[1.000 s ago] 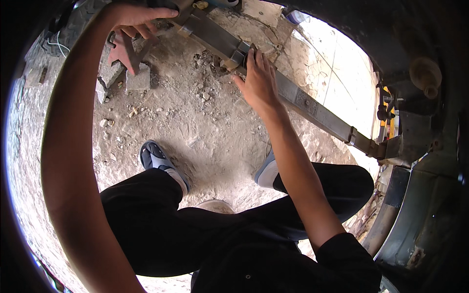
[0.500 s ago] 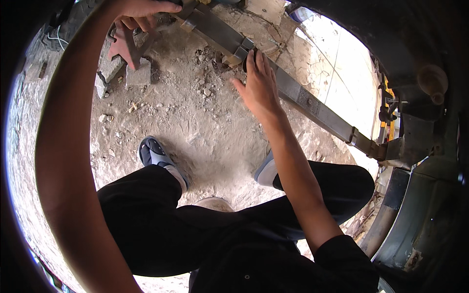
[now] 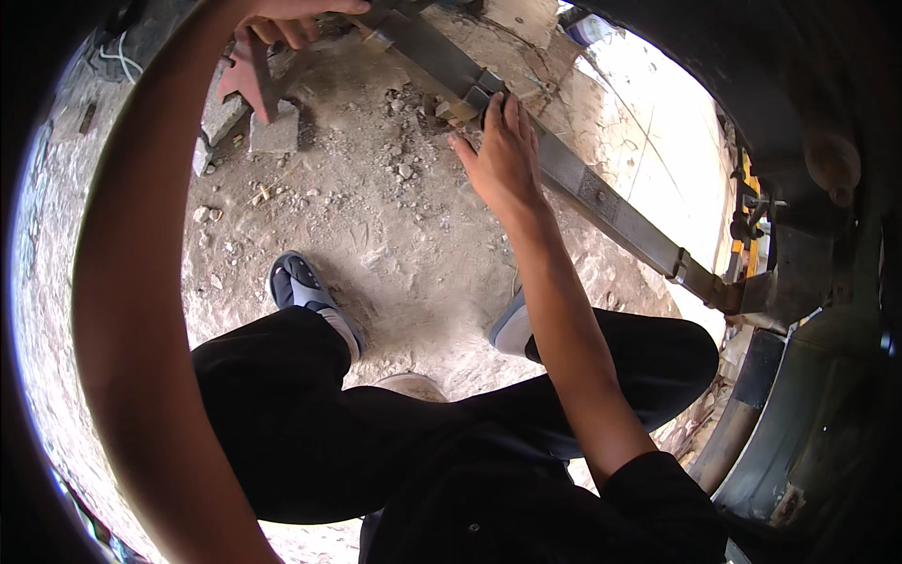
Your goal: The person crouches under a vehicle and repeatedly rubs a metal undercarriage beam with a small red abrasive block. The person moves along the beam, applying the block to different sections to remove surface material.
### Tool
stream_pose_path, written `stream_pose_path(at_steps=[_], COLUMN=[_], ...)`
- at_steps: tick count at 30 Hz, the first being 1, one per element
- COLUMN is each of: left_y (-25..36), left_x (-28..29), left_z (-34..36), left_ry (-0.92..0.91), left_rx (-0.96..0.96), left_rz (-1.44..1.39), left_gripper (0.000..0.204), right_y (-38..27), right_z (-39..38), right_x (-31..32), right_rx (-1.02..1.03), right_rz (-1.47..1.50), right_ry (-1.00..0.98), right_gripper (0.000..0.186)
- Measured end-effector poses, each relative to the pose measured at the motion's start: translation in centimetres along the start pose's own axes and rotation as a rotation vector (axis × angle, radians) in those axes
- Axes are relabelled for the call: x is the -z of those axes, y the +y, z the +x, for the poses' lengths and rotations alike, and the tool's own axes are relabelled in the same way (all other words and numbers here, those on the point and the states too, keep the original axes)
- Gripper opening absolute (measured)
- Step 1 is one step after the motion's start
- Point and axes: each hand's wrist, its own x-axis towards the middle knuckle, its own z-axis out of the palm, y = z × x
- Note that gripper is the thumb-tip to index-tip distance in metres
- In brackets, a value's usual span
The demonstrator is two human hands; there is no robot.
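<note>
A long dark leaf spring runs aslant from the far middle down to the right, with metal clamps around its stacked leaves. My right hand rests on it just beside a clamp, fingers stretched forward and thumb apart. At the top edge, partly cut off, is my left hand. One of its digits reaches out to the spring's far end, while the other fingers hang bent and apart below. No held object shows in either hand. Under the left hand stands a reddish metal stand.
Pale blocks lie around the stand's foot. Small stones and grit cover the ground between my feet and the spring. At the right, the spring meets a dark bracket near a large dark curved part.
The view has shifted a little. My left hand has moved slightly up and right, further along the spring's far end. My right hand stays by the same clamp.
</note>
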Motion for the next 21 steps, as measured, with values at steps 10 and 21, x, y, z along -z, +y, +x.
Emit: stream_pose_path(at_steps=[10, 21], left_y=[-0.4, 1.0], left_x=[-0.1, -0.7], left_z=[-1.1, -3.6], left_ry=[-0.014, 0.0], left_rx=[0.047, 0.015], left_rz=[-0.093, -0.097], left_gripper=[0.097, 0.096], right_y=[-0.9, -0.5], right_z=[-0.4, -0.6], right_x=[-0.4, -1.1], right_rx=[0.041, 0.014], right_rz=[0.054, 0.057], right_ry=[0.049, 0.069], right_gripper=[0.083, 0.082])
